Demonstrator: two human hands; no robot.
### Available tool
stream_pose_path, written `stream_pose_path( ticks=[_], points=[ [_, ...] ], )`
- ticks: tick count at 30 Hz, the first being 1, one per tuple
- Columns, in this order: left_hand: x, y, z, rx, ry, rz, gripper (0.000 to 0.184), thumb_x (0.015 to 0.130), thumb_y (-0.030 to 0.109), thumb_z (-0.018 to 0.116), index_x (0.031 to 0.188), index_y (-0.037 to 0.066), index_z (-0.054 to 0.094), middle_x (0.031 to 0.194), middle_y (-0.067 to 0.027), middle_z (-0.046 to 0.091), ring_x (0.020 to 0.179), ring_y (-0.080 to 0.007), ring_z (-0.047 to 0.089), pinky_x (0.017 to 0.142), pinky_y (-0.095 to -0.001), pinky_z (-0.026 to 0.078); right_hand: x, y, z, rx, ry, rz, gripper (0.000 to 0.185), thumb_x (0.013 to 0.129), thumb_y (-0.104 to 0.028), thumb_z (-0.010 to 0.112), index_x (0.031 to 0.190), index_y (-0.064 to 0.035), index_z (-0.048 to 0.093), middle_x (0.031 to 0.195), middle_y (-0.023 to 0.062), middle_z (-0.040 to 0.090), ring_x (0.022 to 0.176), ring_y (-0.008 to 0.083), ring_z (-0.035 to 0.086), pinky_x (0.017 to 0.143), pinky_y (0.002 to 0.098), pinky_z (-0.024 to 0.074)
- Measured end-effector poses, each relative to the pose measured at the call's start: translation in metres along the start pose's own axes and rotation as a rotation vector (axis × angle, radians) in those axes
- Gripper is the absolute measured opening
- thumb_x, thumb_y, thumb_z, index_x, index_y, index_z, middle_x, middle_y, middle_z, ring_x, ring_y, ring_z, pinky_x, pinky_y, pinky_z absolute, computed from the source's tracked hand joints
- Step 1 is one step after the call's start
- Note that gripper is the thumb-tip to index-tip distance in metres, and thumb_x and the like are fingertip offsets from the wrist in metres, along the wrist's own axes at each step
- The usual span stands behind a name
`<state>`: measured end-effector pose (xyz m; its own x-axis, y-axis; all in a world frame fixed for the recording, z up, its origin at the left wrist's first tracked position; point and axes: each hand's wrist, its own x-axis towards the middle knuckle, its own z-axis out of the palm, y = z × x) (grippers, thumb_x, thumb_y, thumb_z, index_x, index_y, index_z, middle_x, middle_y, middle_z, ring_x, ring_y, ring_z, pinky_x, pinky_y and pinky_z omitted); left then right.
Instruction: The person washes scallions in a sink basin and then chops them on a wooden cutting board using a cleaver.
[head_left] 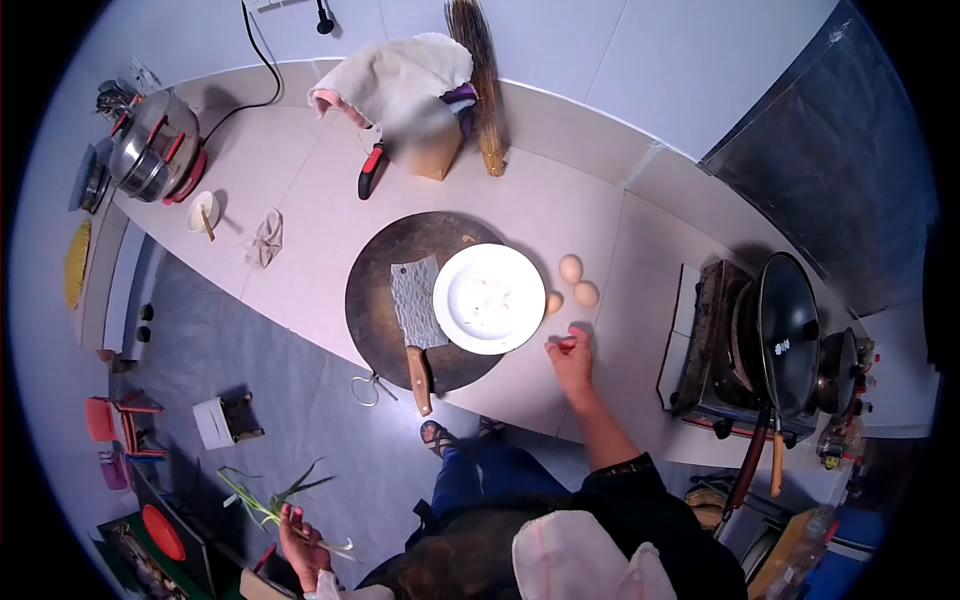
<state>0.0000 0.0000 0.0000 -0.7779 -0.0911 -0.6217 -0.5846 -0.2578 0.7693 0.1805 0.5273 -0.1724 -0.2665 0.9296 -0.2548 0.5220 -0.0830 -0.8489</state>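
My left hand (303, 545) is closed around a small bunch of green onions (268, 508), held low on the left, away from the counter. Over the counter's front, my right hand (571, 362) has loosely curled fingers with a gap between them and nothing visible in it. Just beyond it are three brown eggs (585, 294), one beside the white bowl (453, 328). The bowl rests on a round wooden chopping board (372, 328) and has small pale bits inside. A cleaver (418, 300) with a wooden handle lies left of the bowl, its handle past the board's edge.
A gas stove (690, 375) carries a lidded wok (785, 335) on the right. At the back are a cloth (400, 80), a bundled straw brush (480, 90) and a red-and-black handle (371, 172). A steamer pot (150, 150) and a small bowl (203, 208) stand left.
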Motion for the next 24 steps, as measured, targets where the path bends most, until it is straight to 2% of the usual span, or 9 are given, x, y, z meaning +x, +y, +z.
stream_pose_path(
  ticks=[5, 11, 17, 24],
  points=[
    [-0.005, 0.008, 0.010, 0.006, -0.006, 0.005, 0.028, 0.094, 0.028, 0.047, 0.115, 0.012, 0.054, 0.093, -0.0004, 0.060, 0.053, -0.0035, 0.043, 0.038, -0.0164, 0.028, 0.006, -0.003, 0.016, 0.357, 0.040, 0.182, 0.048, 0.080, -0.007, 0.066, 0.120, 0.0033, 0.042, 0.084, 0.0098, 0.058, 0.066, 0.0158, 0.060, 0.056, 0.0283, 0.0540],
    [-0.002, 0.000, 0.009, -0.022, 0.011, -0.006, 0.027, 0.094, 0.028, 0.048, 0.115, 0.012, 0.054, 0.093, -0.0004, 0.060, 0.052, -0.0038, 0.043, 0.038, -0.0166, 0.027, 0.011, -0.026, 0.008, 0.399, 0.005, 0.227, 0.035, 0.085, -0.004, 0.056, 0.117, 0.0049, 0.043, 0.086, 0.0107, 0.059, 0.066, 0.0177, 0.062, 0.057, 0.0295, 0.0548],
    [-0.003, -0.001, 0.009, -0.024, 0.040, -0.014, 0.028, 0.094, 0.028, 0.050, 0.115, 0.012, 0.054, 0.093, -0.0003, 0.060, 0.052, -0.0038, 0.043, 0.038, -0.0164, 0.027, 0.004, -0.008, -0.002, 0.575, 0.083, 0.375, 0.029, 0.086, -0.004, 0.055, 0.113, 0.0028, 0.047, 0.085, 0.0114, 0.060, 0.066, 0.0190, 0.062, 0.057, 0.0307, 0.0548],
    [-0.004, -0.001, 0.006, -0.020, 0.039, -0.010, 0.027, 0.094, 0.028, 0.049, 0.115, 0.012, 0.054, 0.094, -0.0007, 0.060, 0.052, -0.0037, 0.043, 0.037, -0.0165, 0.028, -0.002, -0.010, -0.016, 0.580, 0.079, 0.346, 0.027, 0.087, -0.007, 0.057, 0.111, 0.0016, 0.048, 0.084, 0.0103, 0.060, 0.066, 0.0188, 0.062, 0.058, 0.0310, 0.0545]
  ],
)
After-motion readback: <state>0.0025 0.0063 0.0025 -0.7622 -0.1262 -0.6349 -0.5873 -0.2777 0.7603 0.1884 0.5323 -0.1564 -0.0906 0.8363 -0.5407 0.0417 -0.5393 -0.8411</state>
